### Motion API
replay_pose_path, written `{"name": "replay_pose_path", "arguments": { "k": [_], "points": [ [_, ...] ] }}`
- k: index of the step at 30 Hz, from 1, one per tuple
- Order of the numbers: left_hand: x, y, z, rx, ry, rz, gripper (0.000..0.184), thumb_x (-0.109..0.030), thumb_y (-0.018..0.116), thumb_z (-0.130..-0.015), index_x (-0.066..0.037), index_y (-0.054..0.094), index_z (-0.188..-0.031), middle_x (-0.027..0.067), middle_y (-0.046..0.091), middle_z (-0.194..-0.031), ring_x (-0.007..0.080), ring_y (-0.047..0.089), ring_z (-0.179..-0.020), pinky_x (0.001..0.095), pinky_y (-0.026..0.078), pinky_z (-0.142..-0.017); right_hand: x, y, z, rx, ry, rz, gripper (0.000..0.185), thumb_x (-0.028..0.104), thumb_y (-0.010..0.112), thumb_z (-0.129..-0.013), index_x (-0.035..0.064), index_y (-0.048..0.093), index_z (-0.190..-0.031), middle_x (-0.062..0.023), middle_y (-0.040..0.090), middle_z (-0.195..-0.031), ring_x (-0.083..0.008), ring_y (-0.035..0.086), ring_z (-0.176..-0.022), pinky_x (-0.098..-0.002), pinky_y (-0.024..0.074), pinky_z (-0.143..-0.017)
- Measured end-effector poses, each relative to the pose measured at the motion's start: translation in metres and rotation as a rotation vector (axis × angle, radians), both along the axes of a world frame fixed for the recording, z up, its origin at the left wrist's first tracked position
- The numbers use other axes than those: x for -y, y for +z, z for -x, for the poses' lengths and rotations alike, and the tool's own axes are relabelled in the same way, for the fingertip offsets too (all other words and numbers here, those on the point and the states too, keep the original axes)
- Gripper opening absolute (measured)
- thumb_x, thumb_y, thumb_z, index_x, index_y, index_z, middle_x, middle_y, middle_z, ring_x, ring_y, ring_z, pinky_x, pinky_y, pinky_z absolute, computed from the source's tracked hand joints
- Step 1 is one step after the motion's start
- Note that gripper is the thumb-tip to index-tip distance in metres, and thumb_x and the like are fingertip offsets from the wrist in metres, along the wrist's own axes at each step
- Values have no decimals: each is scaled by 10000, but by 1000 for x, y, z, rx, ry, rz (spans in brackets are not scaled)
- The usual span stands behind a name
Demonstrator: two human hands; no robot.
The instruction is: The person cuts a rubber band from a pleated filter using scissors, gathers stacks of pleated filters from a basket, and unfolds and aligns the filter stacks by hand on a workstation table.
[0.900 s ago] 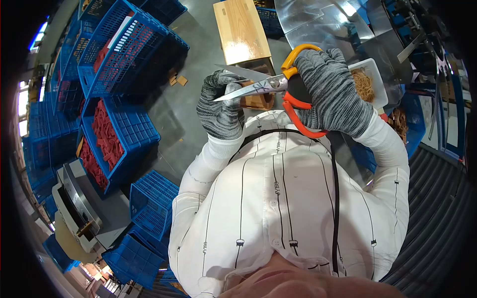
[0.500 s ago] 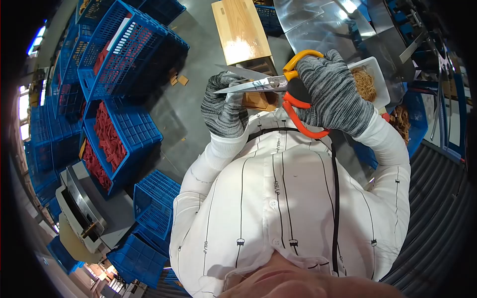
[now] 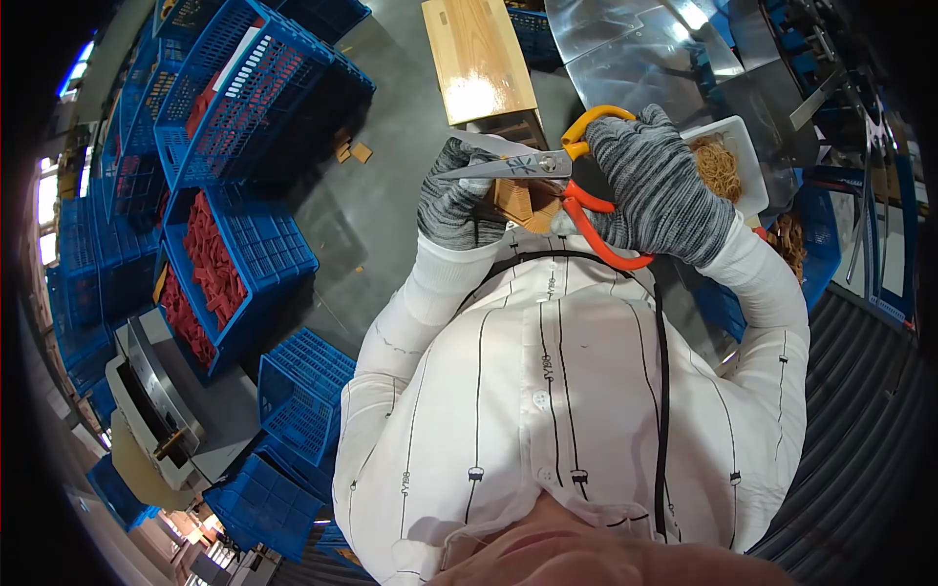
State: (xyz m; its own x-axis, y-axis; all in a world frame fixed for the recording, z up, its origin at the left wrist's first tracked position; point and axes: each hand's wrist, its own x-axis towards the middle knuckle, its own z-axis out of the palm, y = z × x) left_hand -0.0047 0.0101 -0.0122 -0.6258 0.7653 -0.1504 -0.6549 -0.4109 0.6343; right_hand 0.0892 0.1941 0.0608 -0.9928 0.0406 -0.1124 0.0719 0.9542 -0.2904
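Note:
A pair of scissors (image 3: 523,166) with one yellow-orange handle loop and one red one is gripped in my right hand (image 3: 664,186), which wears a grey knit glove. Its metal blades point left, across the front of my left hand (image 3: 454,200). That hand, gloved alike, has curled fingers behind the blade; whatever they hold is hidden. Just right of those fingers, below the blades, are some tan slatted pieces (image 3: 515,200). Whether my left hand touches them I cannot tell.
A white tray (image 3: 752,186) of tan strands stands beyond my right hand. Ahead is a wooden stool or box (image 3: 479,68), beside a shiny metal surface (image 3: 625,49). At left, blue crates (image 3: 264,230) hold red pieces (image 3: 213,264). Small tan blocks (image 3: 361,152) lie on the floor.
My left hand has moved right, nearer the scissors' pivot, and its fingers look more curled. The scissors have shifted slightly right and down, with less of the upper blade showing.

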Motion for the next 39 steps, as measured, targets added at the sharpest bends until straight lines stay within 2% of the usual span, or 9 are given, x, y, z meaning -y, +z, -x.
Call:
{"name": "replay_pose_path", "arguments": {
  "k": [5, 8, 11, 17, 20, 29, 32, 35, 39],
  "points": [
    [1, -4, 5, -31, -87, -63, 368, -108, 646, -773, -12, 507, -1101, 146, 566, -1098, 275, 563, -1032, 415, 443, -944, -7, -1, 3, 0, 78, 78, 451, 245, 696, -613, 11, 550, -970, -125, 583, -780, -275, 576, -753, -399, 396, -800],
    [3, -9, 7, 149, -161, -161, 363, -73, 669, -749, -32, 510, -1073, 119, 558, -1104, 250, 544, -1054, 393, 407, -982, -10, 2, 2, -7, 127, 68, 422, 247, 690, -629, 20, 554, -957, -117, 577, -743, -252, 535, -675, -358, 381, -734],
    [2, 5, -1, 210, -158, -197, 373, -83, 684, -742, -40, 507, -1067, 113, 563, -1098, 251, 544, -1052, 399, 407, -979, -17, -17, -3, -97, 194, 117, 433, 266, 690, -644, 20, 549, -971, -107, 573, -738, -246, 513, -658, -349, 381, -746],
    [-1, -5, -3, 294, -221, -310, 372, -96, 692, -745, -54, 509, -1067, 113, 562, -1095, 250, 536, -1062, 417, 397, -986, -12, 5, 3, 236, 127, 344, 513, 350, 677, -670, 3, 529, -1017, -98, 550, -756, -230, 494, -681, -339, 377, -749],
    [-1, -24, -1, 305, -280, -422, 368, -100, 687, -754, -54, 508, -1072, 113, 560, -1100, 251, 534, -1065, 415, 399, -985, -15, 2, -1, 154, 205, 346, 523, 360, 669, -674, -9, 523, -1015, -99, 529, -750, -224, 487, -687, -347, 379, -731],
    [0, 8, -12, 270, -135, -193, 312, -84, 680, -757, -74, 520, -1024, 80, 554, -1006, 230, 526, -1037, 417, 388, -989, -10, -12, -3, 135, 192, 229, 500, 320, 666, -687, -29, 515, -1012, -125, 532, -751, -253, 495, -679, -355, 397, -706],
    [-1, 2, -14, 41, -83, -102, 285, -159, 694, -761, -72, 538, -983, 103, 570, -1015, 227, 559, -994, 366, 459, -900, -10, -9, -1, 103, 194, 245, 491, 291, 657, -682, -42, 514, -1013, -139, 537, -765, -273, 496, -689, -364, 398, -705],
    [-13, -25, 2, 201, -423, -556, 287, -199, 697, -766, -72, 543, -973, 106, 550, -1011, 234, 546, -992, 373, 463, -877, -9, -7, -3, 35, 275, 332, 495, 267, 662, -655, -43, 527, -1016, -148, 545, -788, -297, 511, -723, -393, 398, -738],
    [-1, -28, -1, 259, -283, -286, 316, -232, 704, -761, -63, 545, -976, 106, 540, -959, 252, 549, -965, 379, 465, -865, -10, -9, -2, 25, 280, 224, 498, 241, 667, -625, -41, 545, -1017, -165, 565, -831, -317, 517, -738, -417, 399, -784]
  ]
}}
